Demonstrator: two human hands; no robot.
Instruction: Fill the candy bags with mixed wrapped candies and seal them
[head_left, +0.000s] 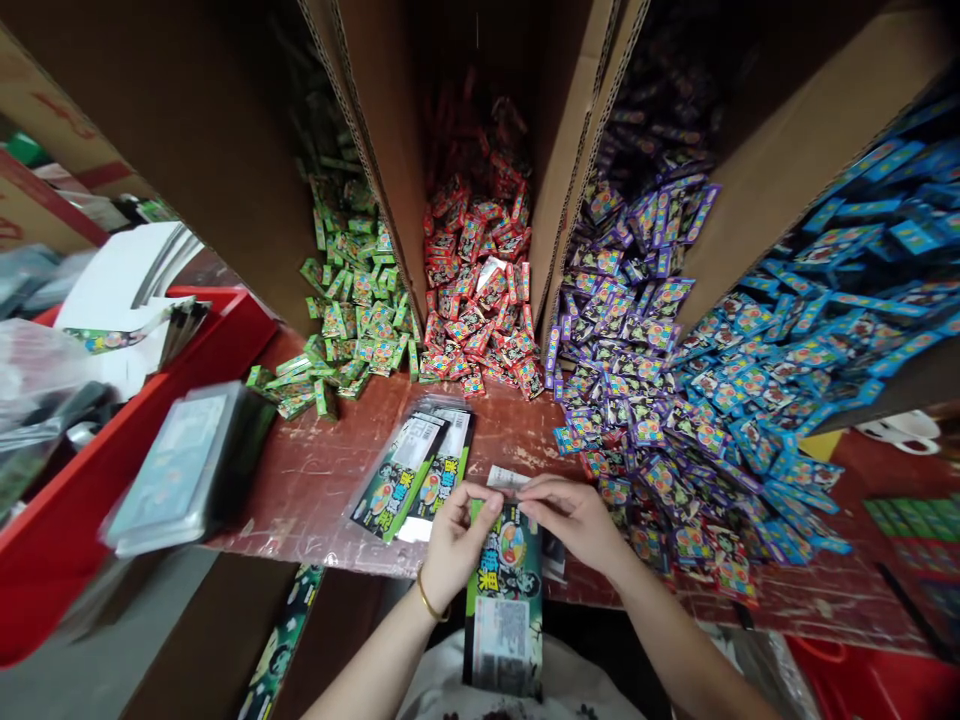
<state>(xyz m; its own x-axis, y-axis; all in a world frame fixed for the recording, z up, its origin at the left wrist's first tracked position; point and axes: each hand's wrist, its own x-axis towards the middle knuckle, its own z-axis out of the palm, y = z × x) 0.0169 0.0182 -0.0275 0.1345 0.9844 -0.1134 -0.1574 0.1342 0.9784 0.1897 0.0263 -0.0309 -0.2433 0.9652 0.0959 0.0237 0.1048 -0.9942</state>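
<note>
My left hand, with a gold bangle at its wrist, pinches the upper left edge of a black and green printed candy pack. The thumb and fingers of my right hand are closed at the top right edge of the same pack. It hangs over the table's front edge towards my lap, with a pale label at its lower end. Whether it is a bag or a card in a sleeve, I cannot tell. Similar packs in clear plastic lie overlapped left of my hands. A white slip shows just behind my fingers.
Cardboard dividers separate heaps of small green packets, red packets, purple packets and blue packets, which spill onto the red table. A stack of clear sleeves and a red bin stand left.
</note>
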